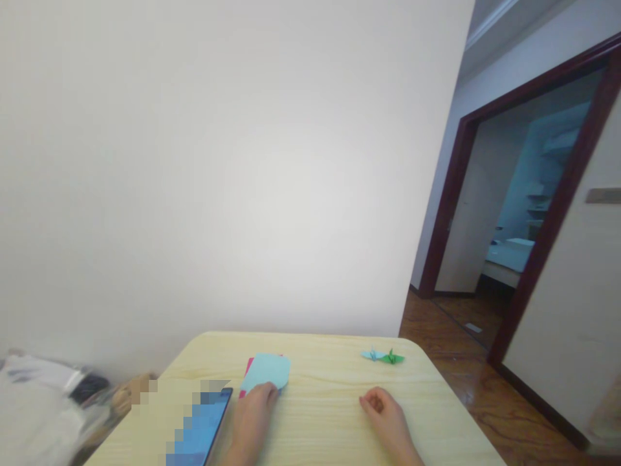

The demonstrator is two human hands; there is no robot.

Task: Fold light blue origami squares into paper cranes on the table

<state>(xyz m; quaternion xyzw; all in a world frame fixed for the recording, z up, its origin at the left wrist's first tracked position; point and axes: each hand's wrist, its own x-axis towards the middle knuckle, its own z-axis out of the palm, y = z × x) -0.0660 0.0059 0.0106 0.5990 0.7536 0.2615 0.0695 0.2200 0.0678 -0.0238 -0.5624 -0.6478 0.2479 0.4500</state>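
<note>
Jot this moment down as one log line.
left hand: touching blue sheet | right hand: loosely curled | green origami: beside blue origami

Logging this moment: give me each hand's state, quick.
Left hand: at the near edge of the blue paper; grip cannot be told.
Right hand: loosely closed, nothing visible in it.
</note>
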